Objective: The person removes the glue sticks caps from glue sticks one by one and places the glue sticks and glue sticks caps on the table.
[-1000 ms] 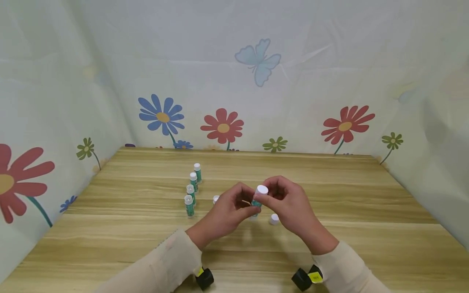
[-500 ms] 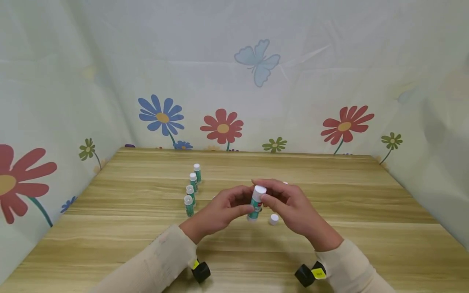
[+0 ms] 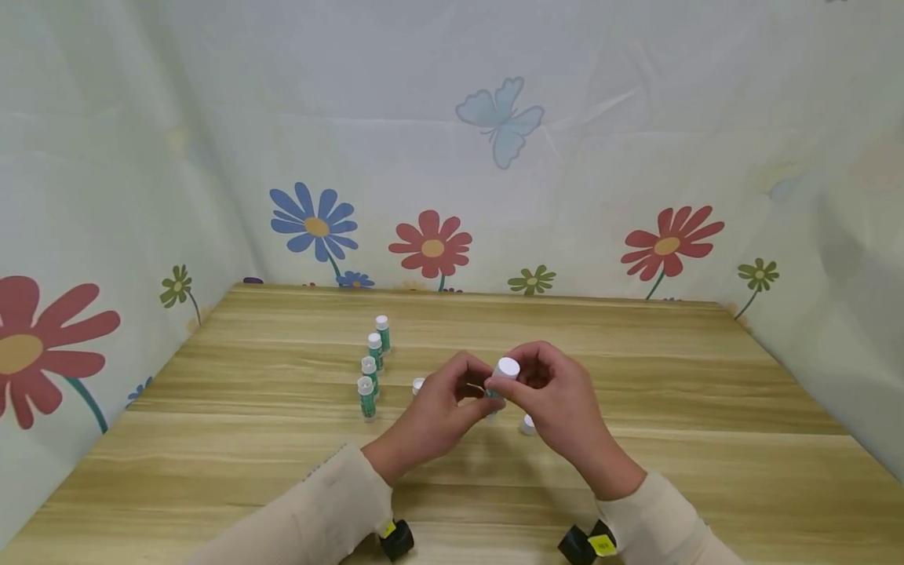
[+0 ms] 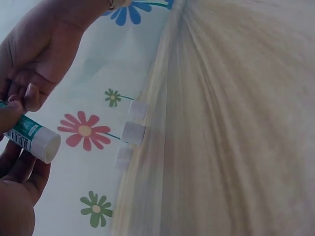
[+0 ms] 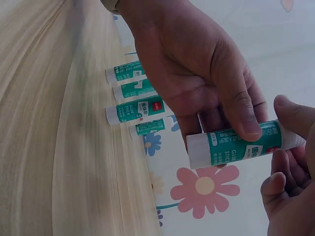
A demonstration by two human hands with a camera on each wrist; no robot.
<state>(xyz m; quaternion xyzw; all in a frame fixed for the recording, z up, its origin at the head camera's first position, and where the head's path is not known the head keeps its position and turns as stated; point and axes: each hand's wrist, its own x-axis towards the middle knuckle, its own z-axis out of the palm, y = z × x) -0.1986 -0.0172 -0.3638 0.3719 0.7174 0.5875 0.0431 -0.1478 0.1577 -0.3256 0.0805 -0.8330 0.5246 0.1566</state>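
Note:
Both hands hold one green glue stick above the middle of the wooden table; its white cap points up. My left hand grips the green body, thumb pressed on the label. My right hand pinches the capped top end. In the right wrist view the glue stick lies sideways, with a white end sticking out past the left hand. The left wrist view shows the glue stick between both hands at the left edge.
Several capped glue sticks stand in a row left of the hands, also in the right wrist view. Loose white caps lie by the hands. A flowered cloth wall closes in the table.
Half a second ago the stick was tilted with most of its body showing. Both hands have now drawn in around it, so only the cap and a little green show.

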